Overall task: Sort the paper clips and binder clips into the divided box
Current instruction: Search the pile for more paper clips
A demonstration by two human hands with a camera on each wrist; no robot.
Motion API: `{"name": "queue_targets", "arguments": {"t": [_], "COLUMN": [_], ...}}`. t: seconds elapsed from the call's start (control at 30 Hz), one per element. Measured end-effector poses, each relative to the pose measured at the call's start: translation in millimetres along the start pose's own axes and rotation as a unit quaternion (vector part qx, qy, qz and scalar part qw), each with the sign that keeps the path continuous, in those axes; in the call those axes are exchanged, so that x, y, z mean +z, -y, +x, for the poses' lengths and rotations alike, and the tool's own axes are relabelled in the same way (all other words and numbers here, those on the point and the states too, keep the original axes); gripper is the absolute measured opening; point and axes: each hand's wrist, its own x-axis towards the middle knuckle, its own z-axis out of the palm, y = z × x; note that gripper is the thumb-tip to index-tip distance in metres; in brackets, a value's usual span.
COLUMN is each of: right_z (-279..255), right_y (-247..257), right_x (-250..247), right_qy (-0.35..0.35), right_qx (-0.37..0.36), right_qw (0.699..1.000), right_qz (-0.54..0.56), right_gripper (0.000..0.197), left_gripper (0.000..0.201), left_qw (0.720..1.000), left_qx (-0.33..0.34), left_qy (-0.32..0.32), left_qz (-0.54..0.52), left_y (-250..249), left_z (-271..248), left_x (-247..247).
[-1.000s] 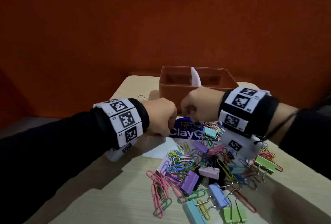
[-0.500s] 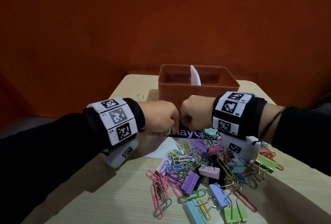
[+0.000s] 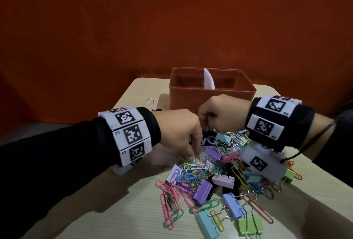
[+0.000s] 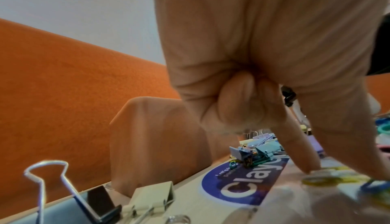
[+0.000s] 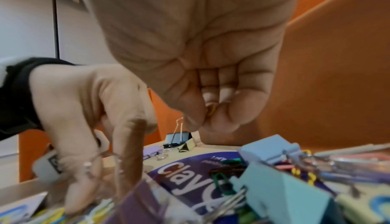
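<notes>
A heap of coloured paper clips and pastel binder clips (image 3: 219, 177) lies on the pale table (image 3: 118, 210). Behind it stands the orange-brown box (image 3: 212, 97) with a white divider (image 3: 209, 81). My left hand (image 3: 193, 156) reaches down into the heap's left side, and its index finger and thumb pinch a yellow paper clip (image 4: 323, 179). Its other fingers are curled in. My right hand (image 3: 206, 122) hovers as a fist in front of the box wall. In the right wrist view its thumb and fingers pinch a small orange paper clip (image 5: 211, 109).
A black binder clip (image 3: 152, 105) and a beige one (image 4: 152, 196) lie left of the box. A purple-labelled clear packet (image 3: 206, 140) lies under the heap's far side. An orange wall stands close behind the table, whose far corners show.
The two fists were touching knuckle to knuckle. Now they are apart: the left hand has dropped to the heap with fingers stretched down, and the right hand has risen a little toward the box.
</notes>
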Motion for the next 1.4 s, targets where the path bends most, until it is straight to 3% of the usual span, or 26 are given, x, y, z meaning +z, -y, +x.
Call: {"name": "queue_targets", "arguments": {"t": [0.23,0.33,0.47,0.7,0.8,0.9,1.07,1.17,1.27,1.4], "right_z": [-23,-32,-32,-30,-28,-28,-27,-24,-19,-15], "right_y": [20,30,38,47,45,41,33,30,25,19], "right_x": [7,12,15,17,13,11,6,1,1,3], "right_qy": [0.082,0.083,0.090,0.079,0.069,0.055,0.057,0.061,0.047,0.028], "right_qx": [-0.016,-0.062,-0.076,-0.090,-0.101,-0.096,-0.037,-0.009,0.049,0.070], "right_qw": [0.996,0.995,0.992,0.988,0.990,0.993,0.992,0.967,0.914,0.843], "right_qz": [0.042,0.004,-0.050,-0.099,-0.075,-0.049,0.106,0.249,0.400,0.533], "right_gripper": [0.031,0.011,0.028,0.017,0.005,0.005,0.026,0.029,0.024,0.027], "left_gripper": [0.017,0.019,0.018,0.016,0.010,0.004,0.011,0.022,0.021,0.023], "left_qw": [1.000,1.000,1.000,0.999,0.998,0.998,0.987,0.966,0.953,0.925], "left_qx": [-0.007,0.009,0.014,-0.028,-0.045,-0.046,-0.073,-0.120,-0.137,-0.148], "left_qy": [-0.009,0.014,0.006,0.025,0.027,0.017,-0.005,-0.017,-0.013,-0.015], "left_qz": [0.017,-0.001,0.000,-0.016,-0.024,-0.047,-0.142,-0.228,-0.269,-0.350], "left_y": [-2,-2,-2,6,9,12,15,20,20,22], "left_z": [-7,-13,-16,-15,-17,-19,-21,-20,-19,-19], "left_x": [-2,-2,-1,1,0,-1,-4,-7,-10,-13]}}
